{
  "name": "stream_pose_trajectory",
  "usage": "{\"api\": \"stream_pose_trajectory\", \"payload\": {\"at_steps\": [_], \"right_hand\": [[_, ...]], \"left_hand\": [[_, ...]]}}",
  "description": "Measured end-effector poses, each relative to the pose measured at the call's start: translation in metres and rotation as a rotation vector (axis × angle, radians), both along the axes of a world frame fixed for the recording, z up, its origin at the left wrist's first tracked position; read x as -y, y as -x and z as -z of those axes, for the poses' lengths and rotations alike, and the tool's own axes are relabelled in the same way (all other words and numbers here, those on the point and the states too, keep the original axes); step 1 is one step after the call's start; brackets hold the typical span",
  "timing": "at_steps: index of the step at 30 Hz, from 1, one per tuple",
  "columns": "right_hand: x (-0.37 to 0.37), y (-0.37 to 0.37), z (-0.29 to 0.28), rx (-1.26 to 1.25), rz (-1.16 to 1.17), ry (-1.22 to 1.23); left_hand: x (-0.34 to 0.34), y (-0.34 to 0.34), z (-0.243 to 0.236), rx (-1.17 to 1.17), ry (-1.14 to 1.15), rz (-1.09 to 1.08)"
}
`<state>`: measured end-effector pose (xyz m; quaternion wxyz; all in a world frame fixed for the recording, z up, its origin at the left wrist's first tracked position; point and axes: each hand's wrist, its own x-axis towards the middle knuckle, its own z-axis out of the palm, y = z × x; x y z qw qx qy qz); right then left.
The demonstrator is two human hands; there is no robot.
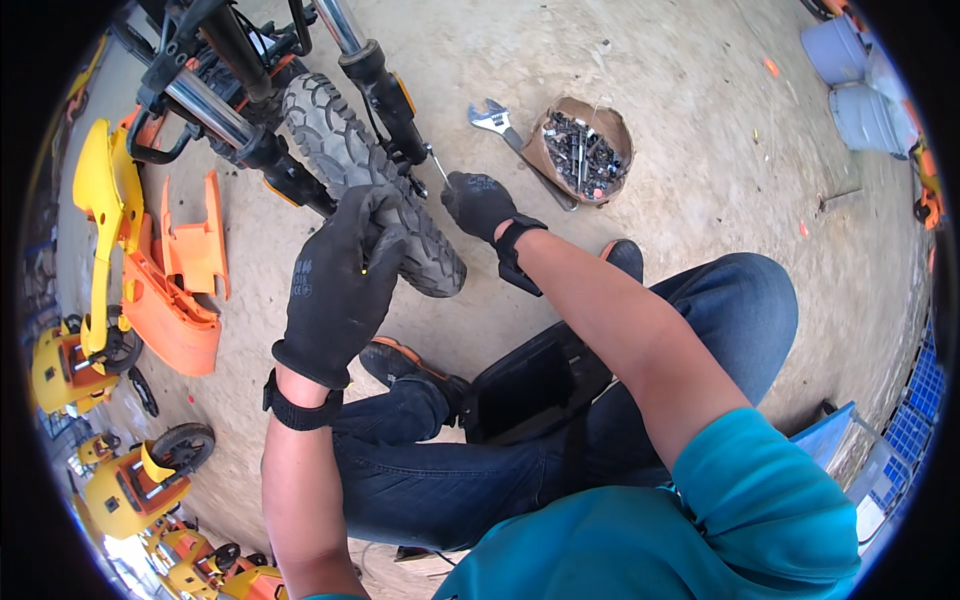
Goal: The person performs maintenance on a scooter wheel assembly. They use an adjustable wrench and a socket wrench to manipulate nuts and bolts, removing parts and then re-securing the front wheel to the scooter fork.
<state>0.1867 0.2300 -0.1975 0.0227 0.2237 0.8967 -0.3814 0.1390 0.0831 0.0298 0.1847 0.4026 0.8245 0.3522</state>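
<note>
**Q:** Which step is in hand?

**A:** Judged from the position, work on a fastening at the foot of the right-hand fork leg (385,108), beside the knobby tyre (335,135). A thin silver rod-shaped tool (440,170) runs from that foot down to the right hand (478,207).

**Q:** Condition of the right hand?

**A:** Black-gloved, fingers curled in and clenched about the tool's near end, with no gap seen between fingers and palm. The tool's far end meets the bottom of the fork leg.

**Q:** And the left hand (342,285)?

**A:** Also gloved, raised in front of the tyre, fingers bent and drawn toward the thumb. The palm side is hidden, so I cannot tell whether it grips something small, touches the tread or is free.

**Q:** What does the next move call for?

**A:** In my judgement, the tool squarely seated on its fastening, the wrist turned in line with it, and the wheel steadied against swinging.

**Q:** Other items noted?

**A:** An adjustable wrench (495,119) lies on the concrete floor (690,210), just beside a brown container (624,165) of loose hardware (572,150).
</note>
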Motion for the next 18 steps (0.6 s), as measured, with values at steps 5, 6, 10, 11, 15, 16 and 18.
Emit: {"api": "stream_pose_trajectory", "payload": {"at_steps": [5, 6, 10, 11, 15, 16, 18], "right_hand": [[-0.010, -0.001, 0.006, 0.040, 0.006, -0.040], [-0.012, -0.002, 0.008, 0.078, 0.012, -0.056], [-0.026, -0.014, 0.041, 0.070, 0.041, -0.113], [-0.028, -0.017, 0.055, 0.027, 0.043, -0.119], [-0.044, -0.031, 0.071, 0.128, 0.121, -0.038], [-0.048, -0.034, 0.077, 0.200, 0.151, -0.011], [-0.057, -0.055, 0.099, 0.252, -0.049, 0.087]], "left_hand": [[-0.002, 0.001, -0.009, 0.062, 0.120, -0.020], [-0.002, 0.001, -0.010, 0.071, 0.124, -0.023], [-0.003, 0.001, -0.009, 0.054, 0.126, -0.018], [0.000, 0.001, -0.009, 0.050, 0.120, -0.020], [0.000, 0.000, -0.011, 0.050, 0.139, -0.022], [0.000, -0.001, -0.009, 0.034, 0.110, -0.013], [-0.002, -0.001, -0.006, 0.010, 0.075, 0.006]]}}
